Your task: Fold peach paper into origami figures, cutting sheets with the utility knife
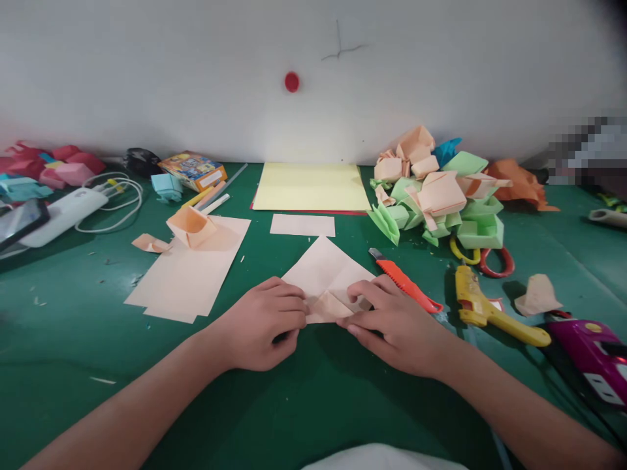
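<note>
A pale peach sheet of paper lies on the green table in front of me, its top corner pointing away and its near edge folded up. My left hand presses on the left end of the fold, fingers curled and closed on the paper. At the right end, my right hand pinches the folded edge between thumb and fingers. Between the hands, a small folded flap shows. Just beyond my right hand lies an orange utility knife. A narrow paper strip lies behind the sheet.
Left are stacked peach sheets, a folded paper box and a white power strip. Yellow paper lies at the back. Right are piled folded paper pieces, a yellow glue gun, scissors and a magenta device.
</note>
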`<action>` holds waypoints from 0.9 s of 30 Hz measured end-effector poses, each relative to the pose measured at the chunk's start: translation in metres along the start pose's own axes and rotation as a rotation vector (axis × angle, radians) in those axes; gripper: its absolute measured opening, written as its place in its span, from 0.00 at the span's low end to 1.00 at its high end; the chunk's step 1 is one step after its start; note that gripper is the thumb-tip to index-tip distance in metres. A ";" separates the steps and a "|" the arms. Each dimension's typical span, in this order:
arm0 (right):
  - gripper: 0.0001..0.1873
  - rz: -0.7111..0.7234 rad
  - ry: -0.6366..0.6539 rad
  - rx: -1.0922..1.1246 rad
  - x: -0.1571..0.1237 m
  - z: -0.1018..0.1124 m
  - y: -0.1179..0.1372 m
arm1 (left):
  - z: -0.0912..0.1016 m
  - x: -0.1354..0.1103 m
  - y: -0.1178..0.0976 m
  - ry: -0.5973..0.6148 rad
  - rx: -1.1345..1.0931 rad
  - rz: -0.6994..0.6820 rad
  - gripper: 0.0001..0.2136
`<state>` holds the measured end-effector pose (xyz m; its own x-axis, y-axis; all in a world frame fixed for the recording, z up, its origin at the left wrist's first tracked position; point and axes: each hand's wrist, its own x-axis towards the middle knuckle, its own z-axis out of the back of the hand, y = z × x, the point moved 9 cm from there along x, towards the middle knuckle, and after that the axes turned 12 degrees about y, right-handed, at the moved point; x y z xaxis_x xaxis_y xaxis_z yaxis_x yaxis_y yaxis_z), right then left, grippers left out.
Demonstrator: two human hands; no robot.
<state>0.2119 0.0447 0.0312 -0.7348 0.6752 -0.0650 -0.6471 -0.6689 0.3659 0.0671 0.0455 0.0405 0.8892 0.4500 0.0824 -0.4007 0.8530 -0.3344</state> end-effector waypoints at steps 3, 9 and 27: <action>0.15 -0.012 0.001 -0.001 -0.002 0.001 -0.003 | 0.002 0.000 0.001 -0.015 -0.016 -0.001 0.10; 0.14 -0.033 0.031 0.012 -0.010 0.008 -0.015 | 0.005 -0.001 0.003 -0.040 -0.055 0.001 0.11; 0.25 -0.092 -0.102 -0.200 -0.021 0.014 -0.054 | -0.001 -0.002 0.007 0.038 -0.091 0.050 0.10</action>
<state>0.2651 0.0715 0.0256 -0.6530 0.7574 0.0081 -0.7453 -0.6444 0.1708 0.0631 0.0506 0.0369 0.8772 0.4793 0.0281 -0.4244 0.8014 -0.4216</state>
